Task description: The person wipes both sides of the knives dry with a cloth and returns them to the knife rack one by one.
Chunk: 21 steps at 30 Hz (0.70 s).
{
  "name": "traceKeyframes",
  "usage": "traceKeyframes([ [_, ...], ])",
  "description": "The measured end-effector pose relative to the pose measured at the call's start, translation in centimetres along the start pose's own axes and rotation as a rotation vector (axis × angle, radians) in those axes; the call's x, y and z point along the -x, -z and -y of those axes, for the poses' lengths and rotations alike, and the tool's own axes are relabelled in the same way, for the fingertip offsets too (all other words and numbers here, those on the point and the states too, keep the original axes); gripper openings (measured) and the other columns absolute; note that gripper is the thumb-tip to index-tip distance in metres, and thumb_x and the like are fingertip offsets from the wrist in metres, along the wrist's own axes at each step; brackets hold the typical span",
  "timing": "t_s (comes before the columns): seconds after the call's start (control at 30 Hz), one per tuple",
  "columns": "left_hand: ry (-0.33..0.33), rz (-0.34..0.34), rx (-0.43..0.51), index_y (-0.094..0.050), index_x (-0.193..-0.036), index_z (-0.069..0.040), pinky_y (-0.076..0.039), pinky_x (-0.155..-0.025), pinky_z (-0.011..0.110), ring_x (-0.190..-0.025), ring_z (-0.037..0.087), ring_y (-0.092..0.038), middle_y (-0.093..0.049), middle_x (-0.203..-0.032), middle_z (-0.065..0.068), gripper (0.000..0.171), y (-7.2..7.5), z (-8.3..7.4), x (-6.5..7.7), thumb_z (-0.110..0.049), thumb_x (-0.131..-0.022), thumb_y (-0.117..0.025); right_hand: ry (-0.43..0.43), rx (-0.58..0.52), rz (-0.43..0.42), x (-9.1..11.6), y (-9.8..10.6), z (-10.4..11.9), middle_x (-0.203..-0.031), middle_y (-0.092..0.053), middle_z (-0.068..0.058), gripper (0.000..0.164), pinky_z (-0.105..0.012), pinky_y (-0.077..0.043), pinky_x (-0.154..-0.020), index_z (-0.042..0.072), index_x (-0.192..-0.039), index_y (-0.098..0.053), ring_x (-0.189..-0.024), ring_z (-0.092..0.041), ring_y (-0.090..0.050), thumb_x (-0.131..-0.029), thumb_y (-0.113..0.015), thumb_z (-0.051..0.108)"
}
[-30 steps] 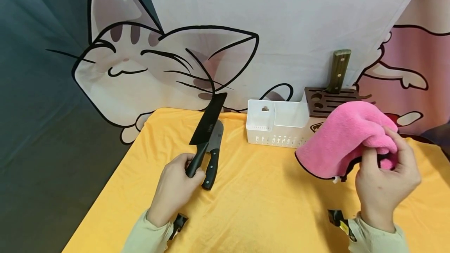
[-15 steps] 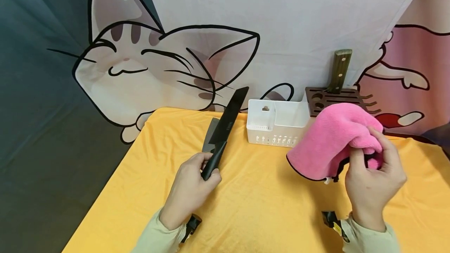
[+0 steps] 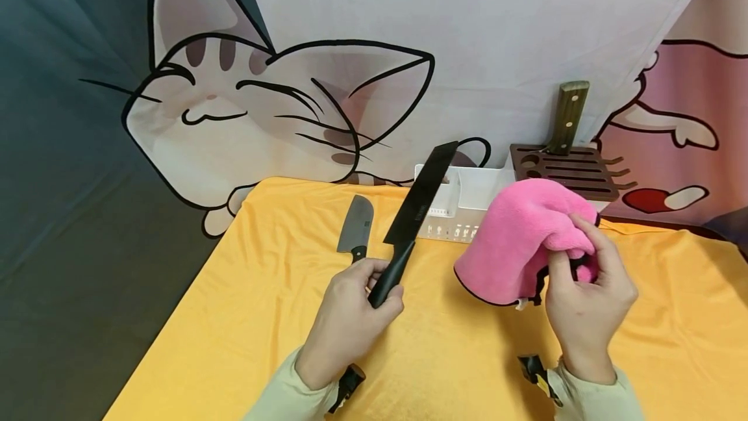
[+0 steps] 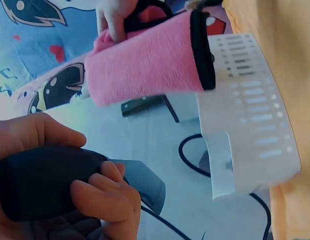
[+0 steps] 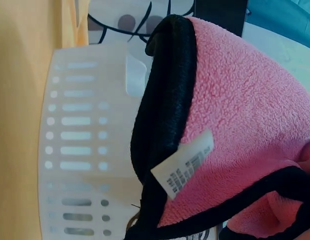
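Observation:
My left hand grips the black handle of a black-bladed kitchen knife, held above the table with its blade slanting up and away to the right. In the left wrist view the fingers wrap round that dark handle. My right hand pinches a pink plush cloth with black edging, bunched at the grip and hanging over to the left. A white label shows on the cloth in the right wrist view. On the table lies a second knife with a grey blade; my left hand hides most of its handle.
At the table's back stands a white perforated holder, partly covered by blade and cloth. A brown slotted top at its right carries a knife with a green-brown handle. Yellow cloth covers the table; a cat-print curtain hangs behind.
My left hand has carried the black knife to the right, away from over the grey-bladed knife, until its blade overlaps the holder. The right hand and pink cloth have shifted left.

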State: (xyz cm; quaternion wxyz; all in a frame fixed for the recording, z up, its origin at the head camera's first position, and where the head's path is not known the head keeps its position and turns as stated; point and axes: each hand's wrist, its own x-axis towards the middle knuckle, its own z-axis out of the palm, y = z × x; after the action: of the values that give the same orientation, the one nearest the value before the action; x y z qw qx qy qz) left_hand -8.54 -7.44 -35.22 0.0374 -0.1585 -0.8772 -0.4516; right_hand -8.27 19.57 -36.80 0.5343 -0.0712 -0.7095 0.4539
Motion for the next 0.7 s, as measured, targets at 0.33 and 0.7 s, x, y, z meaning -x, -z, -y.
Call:
traceKeyframes([
  [0.33, -0.047, 0.035, -0.025, -0.069, -0.103, -0.011, -0.046, -0.061, 0.022, -0.068, 0.002, -0.056, -0.062, -0.083, -0.009, 0.019, -1.9, -0.6, 0.3, -0.021, -0.087, -0.074, 0.027, -0.066, 0.038, 0.6, -0.4, 1.0, -0.066, -0.044, 0.005, 0.025, -0.014, -0.027, -0.058, -0.007, -0.109, -0.073, -0.058, 0.0, -0.032, -0.086, -0.068, 0.001],
  [0.7, -0.071, 0.056, -0.073, -0.069, -0.101, -0.008, -0.042, -0.056, 0.017, -0.064, 0.0, -0.051, -0.061, -0.081, -0.009, 0.021, -3.7, -0.8, 0.9, -0.019, -0.083, -0.075, 0.054, -0.119, 0.022, 0.6, -0.4, 2.0, -0.068, -0.048, 0.006, 0.025, -0.013, -0.024, -0.056, -0.009, -0.107, -0.073, -0.057, 0.0, -0.03, -0.084, -0.07, -0.001],
])
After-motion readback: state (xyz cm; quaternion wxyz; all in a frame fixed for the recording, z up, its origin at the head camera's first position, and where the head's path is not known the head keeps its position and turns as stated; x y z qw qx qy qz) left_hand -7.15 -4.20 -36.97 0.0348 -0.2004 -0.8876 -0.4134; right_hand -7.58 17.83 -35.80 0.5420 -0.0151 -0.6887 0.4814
